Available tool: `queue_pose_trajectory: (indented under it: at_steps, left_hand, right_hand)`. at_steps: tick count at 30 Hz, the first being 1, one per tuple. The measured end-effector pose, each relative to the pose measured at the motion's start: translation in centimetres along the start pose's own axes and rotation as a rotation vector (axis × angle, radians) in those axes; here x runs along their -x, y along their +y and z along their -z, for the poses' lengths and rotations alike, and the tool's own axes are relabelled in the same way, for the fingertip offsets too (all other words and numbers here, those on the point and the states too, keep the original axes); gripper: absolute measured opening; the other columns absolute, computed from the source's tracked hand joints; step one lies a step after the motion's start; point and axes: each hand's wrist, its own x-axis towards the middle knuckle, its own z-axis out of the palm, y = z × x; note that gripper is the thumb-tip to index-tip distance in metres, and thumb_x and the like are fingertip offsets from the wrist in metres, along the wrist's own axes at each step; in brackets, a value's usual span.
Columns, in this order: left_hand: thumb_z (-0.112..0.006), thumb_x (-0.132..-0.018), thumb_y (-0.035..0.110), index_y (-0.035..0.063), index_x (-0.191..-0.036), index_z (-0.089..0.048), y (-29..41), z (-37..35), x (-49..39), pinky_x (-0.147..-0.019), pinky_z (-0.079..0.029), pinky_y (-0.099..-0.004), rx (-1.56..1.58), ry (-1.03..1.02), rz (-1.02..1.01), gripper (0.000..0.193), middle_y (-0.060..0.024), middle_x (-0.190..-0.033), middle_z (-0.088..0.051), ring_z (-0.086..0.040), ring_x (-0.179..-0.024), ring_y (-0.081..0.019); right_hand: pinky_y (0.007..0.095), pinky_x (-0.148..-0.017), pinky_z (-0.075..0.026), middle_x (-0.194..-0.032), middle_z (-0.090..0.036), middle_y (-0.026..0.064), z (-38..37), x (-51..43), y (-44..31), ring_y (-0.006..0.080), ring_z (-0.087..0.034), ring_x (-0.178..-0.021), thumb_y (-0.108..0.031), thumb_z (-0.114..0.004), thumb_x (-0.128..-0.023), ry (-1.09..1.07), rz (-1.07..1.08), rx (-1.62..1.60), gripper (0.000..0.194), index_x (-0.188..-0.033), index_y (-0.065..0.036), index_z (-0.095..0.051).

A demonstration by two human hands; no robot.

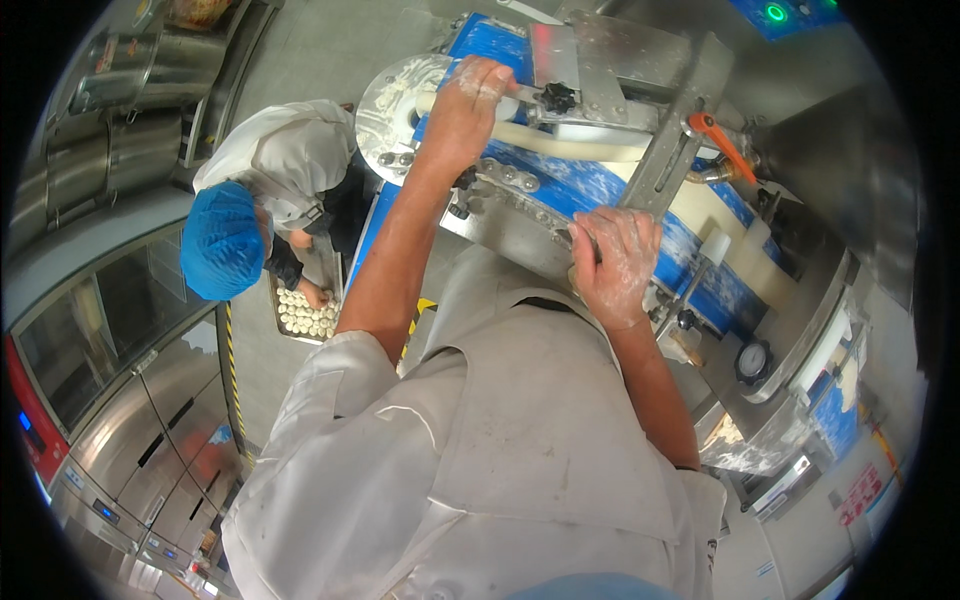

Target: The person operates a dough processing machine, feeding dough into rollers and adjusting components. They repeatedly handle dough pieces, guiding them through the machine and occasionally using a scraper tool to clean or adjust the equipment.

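Observation:
My left hand [469, 112], dusted with flour, is over the far end of a dough-forming machine, between a floury round disc [386, 105] and a black star knob [558, 97]. Its fingers are curled, and what lies under them is hidden. A rope of dough [570, 144] runs along the blue conveyor belt [559, 180] just right of that hand. Over the near side rail of the belt, by the lower end of a slotted metal bar [664, 157], my right hand [615, 259] is bent with its thumb towards me. Its grip is hidden. A flat dough sheet [701, 206] lies further right on the belt.
A co-worker in a blue hair cover [223, 240] bends over a tray [279, 330] of small dough pieces at left. An orange-handled lever [724, 142] and a large metal hopper [840, 180] stand right of the belt. Steel cabinets [142, 435] line the left.

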Motion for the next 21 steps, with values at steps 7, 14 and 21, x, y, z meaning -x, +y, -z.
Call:
queue_pose_trajectory:
  at_steps: [7, 14, 21]
  left_hand:
    - [-0.05, -0.107, 0.029, 0.0011, -0.095, -0.067, 0.1, 0.0, 0.09, -0.09, -0.047, -0.0401, 0.004, -0.001, -0.016, 0.035, -0.015, -0.098, -0.064, -0.061, -0.097, -0.0328]
    - [-0.049, -0.107, 0.028, 0.0005, -0.09, -0.066, 0.05, 0.02, 0.02, -0.087, -0.047, -0.0442, -0.015, -0.013, -0.031, 0.037, -0.0179, -0.098, -0.061, -0.059, -0.096, -0.0378]
    - [-0.051, -0.106, 0.027, -0.0009, -0.089, -0.065, -0.07, 0.04, -0.07, -0.088, -0.045, -0.0395, -0.034, -0.009, -0.064, 0.036, -0.0145, -0.094, -0.06, -0.059, -0.094, -0.0315]
  right_hand:
    - [0.0401, -0.081, -0.043, -0.098, -0.068, 0.0004, 0.01, 0.04, 0.05, 0.0242, -0.06, -0.092, -0.011, -0.081, -0.082, -0.003, -0.003, 0.01, 0.019, -0.097, -0.014, -0.071]
    - [0.0402, -0.082, -0.043, -0.099, -0.068, 0.0003, -0.05, 0.26, 0.31, 0.0241, -0.06, -0.092, -0.011, -0.081, -0.082, -0.007, -0.004, 0.007, 0.019, -0.098, -0.014, -0.071]
    - [0.0402, -0.081, -0.043, -0.1, -0.068, 0.0001, -0.12, 0.37, 0.46, 0.024, -0.06, -0.092, -0.011, -0.08, -0.082, -0.002, -0.014, 0.001, 0.019, -0.098, -0.014, -0.071]
